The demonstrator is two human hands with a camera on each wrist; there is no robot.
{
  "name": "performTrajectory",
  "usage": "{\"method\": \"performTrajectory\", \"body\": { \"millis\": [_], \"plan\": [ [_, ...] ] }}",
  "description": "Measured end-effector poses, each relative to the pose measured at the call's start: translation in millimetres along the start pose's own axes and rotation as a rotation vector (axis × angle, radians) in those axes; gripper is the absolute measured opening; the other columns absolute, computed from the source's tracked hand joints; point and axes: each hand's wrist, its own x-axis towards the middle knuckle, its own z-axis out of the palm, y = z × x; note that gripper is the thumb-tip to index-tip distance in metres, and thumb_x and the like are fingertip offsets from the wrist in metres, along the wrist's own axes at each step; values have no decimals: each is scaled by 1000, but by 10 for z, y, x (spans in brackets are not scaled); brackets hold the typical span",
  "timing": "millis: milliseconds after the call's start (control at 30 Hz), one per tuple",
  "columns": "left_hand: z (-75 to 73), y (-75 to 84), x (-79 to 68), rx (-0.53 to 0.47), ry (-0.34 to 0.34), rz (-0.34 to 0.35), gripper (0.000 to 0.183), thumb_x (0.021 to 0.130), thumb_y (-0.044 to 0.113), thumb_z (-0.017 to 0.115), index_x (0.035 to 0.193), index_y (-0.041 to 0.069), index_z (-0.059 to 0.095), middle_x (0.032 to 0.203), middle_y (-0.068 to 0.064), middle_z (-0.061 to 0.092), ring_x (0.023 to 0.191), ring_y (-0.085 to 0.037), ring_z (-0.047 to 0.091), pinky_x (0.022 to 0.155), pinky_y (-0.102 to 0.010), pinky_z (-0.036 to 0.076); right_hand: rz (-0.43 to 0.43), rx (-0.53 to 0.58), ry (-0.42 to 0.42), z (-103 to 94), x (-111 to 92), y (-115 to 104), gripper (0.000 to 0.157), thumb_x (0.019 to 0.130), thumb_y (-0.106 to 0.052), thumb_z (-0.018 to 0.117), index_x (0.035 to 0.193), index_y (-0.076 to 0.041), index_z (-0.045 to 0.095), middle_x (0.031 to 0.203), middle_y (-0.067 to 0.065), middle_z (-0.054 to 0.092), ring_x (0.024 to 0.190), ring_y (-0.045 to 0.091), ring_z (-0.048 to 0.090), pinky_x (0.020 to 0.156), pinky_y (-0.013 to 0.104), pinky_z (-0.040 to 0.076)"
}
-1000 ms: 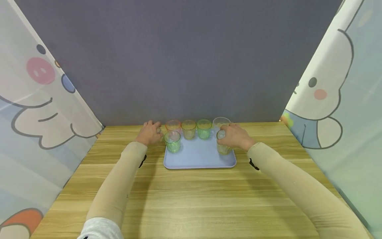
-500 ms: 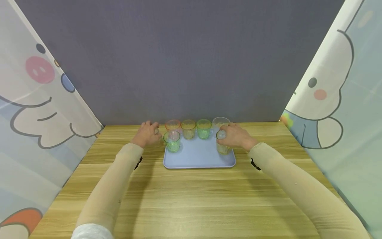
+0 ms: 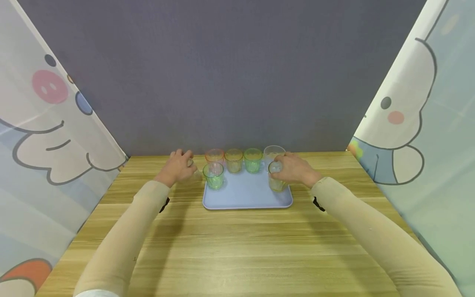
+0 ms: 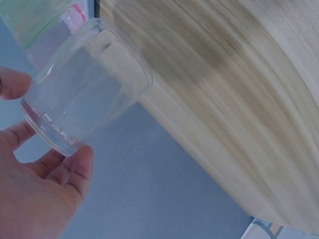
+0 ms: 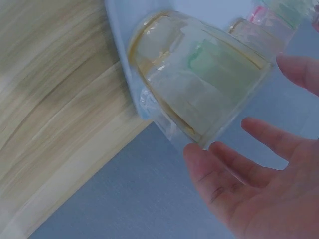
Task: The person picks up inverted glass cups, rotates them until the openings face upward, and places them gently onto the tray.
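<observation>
My left hand [image 3: 177, 168] is left of the tray, off its edge. In the left wrist view a clear glass cup [image 4: 92, 84] sits between my thumb and fingers at one end. My right hand [image 3: 295, 169] is over the tray's right side and holds a pale amber glass cup [image 5: 199, 74] between thumb and fingers, near one end of it. In the head view this amber cup [image 3: 276, 185] stands at the front right of the blue-lilac tray [image 3: 246, 202]. A green cup [image 3: 213, 181] stands at the tray's left side.
Along the tray's back stand a pink cup [image 3: 215, 155], an amber cup [image 3: 233, 165], another green cup [image 3: 253, 165] and a clear cup [image 3: 273, 150]. A grey panel [image 3: 237, 82] rises behind the wooden table [image 3: 237, 255]. Printed curtains hang on both sides.
My left hand has moved left, away from the tray, carrying the clear glass cup. My right hand has stayed at the amber cup, and the other cups stand as before.
</observation>
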Motion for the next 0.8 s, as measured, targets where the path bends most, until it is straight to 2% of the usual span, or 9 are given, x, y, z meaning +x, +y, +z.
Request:
{"method": "performTrajectory", "body": {
  "millis": [333, 567, 800],
  "plan": [
    [-103, 75, -124, 0, 30, 49, 42, 90, 32, 45, 125, 9, 47, 118, -22, 43, 104, -38, 39, 85, -53, 37, -6, 9, 9, -53, -40, -48, 66, 83, -49, 64, 133, -7, 53, 136, 22, 47, 124, 44, 43, 92, 61, 40],
    [-159, 147, -171, 7, 55, 96, 39, 90, 31, 45, 123, 8, 48, 114, -20, 44, 99, -36, 39, 82, -50, 37, -36, 19, 54, -49, -92, -81, 62, 83, -45, 66, 130, -5, 56, 132, 20, 51, 120, 43, 47, 90, 60, 42],
    [-222, 226, -254, 14, 81, 121, 36, 90, 29, 45, 120, 9, 49, 110, -17, 44, 98, -35, 39, 82, -49, 36, -31, 26, 57, -37, -137, -104, 59, 84, -46, 64, 129, -9, 57, 133, 18, 50, 123, 42, 44, 90, 61, 41]
  ]
}}
